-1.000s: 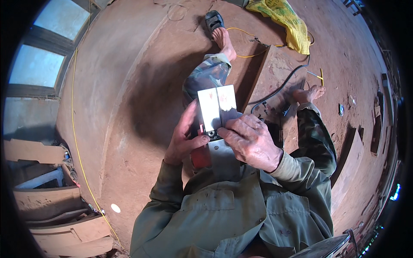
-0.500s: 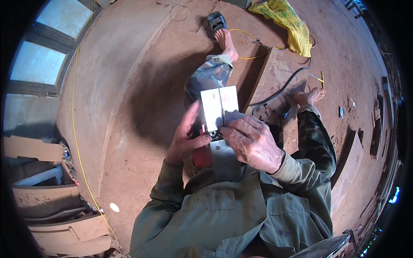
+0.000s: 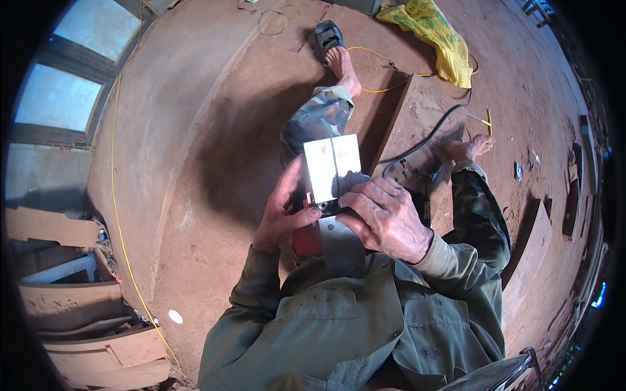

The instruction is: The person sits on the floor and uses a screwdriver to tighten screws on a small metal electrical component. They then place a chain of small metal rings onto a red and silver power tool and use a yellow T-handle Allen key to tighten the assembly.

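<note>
A power hand planer with a red body lies sole up in front of my lap, its bright grooved metal shoe (image 3: 324,169) toward the far side. A greyer sole plate (image 3: 341,242) lies nearer my shirt, with the dark cutter drum (image 3: 330,206) in the gap between. My left hand (image 3: 280,212) grips the planer's left side, thumb at the drum's left end. My right hand (image 3: 389,218) is closed at the drum's right end, fingertips bent in over the gap. Whatever small part those fingers pinch is hidden.
A wooden board (image 3: 424,107) lies beyond my right hand with a black cable (image 3: 430,130) across it. Farther off are a yellow sack (image 3: 440,39) and a yellow cord (image 3: 368,49). Cut wood pieces (image 3: 72,303) are piled at left; more boards (image 3: 528,241) lie at right.
The drum and the near edge of the bright shoe sit slightly lower in the picture. My right fingers have shifted a little to the right; my left hand keeps its hold.
</note>
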A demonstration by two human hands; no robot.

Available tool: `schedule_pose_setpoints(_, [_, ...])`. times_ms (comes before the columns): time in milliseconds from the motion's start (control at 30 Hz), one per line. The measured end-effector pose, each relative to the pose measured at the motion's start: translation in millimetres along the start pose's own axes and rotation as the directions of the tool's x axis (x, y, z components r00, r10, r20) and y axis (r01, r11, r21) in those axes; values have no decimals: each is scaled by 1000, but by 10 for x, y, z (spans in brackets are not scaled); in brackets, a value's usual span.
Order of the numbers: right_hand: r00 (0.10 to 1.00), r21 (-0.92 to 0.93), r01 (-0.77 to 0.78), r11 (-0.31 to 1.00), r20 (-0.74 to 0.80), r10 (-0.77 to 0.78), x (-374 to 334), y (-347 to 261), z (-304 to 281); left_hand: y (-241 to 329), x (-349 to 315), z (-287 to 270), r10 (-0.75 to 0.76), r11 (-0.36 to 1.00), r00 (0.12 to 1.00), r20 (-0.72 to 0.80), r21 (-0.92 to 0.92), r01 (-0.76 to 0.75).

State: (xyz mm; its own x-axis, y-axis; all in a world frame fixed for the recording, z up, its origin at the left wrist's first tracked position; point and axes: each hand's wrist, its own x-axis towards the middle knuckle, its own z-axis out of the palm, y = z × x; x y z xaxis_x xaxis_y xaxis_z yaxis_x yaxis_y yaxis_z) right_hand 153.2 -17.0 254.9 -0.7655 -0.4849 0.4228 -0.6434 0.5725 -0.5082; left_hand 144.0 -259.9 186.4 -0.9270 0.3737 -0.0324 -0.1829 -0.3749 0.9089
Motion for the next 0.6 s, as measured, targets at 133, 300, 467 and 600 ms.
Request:
schedule_pose_setpoints(133, [999, -17, 48, 999, 15, -47, 5, 17, -13, 1, 4, 8, -6, 1000, 1000, -9, 9, 6])
schedule_pose_setpoints(300, [1000, -23, -7, 1000, 1, 7, 7, 7, 25, -6, 8, -13, -1, 1000, 1000, -7, 26, 1])
schedule_pose_setpoints(467, [1000, -30, 21, 999, -10, -21, -21, 14, 15, -11, -9, -3, -1, 1000, 999, -34, 17, 1])
schedule_pose_setpoints(600, [999, -38, 35, 999, -6, -35, -8, 24, 23, 2, 10, -13, -1, 1000, 1000, -13, 5, 1])
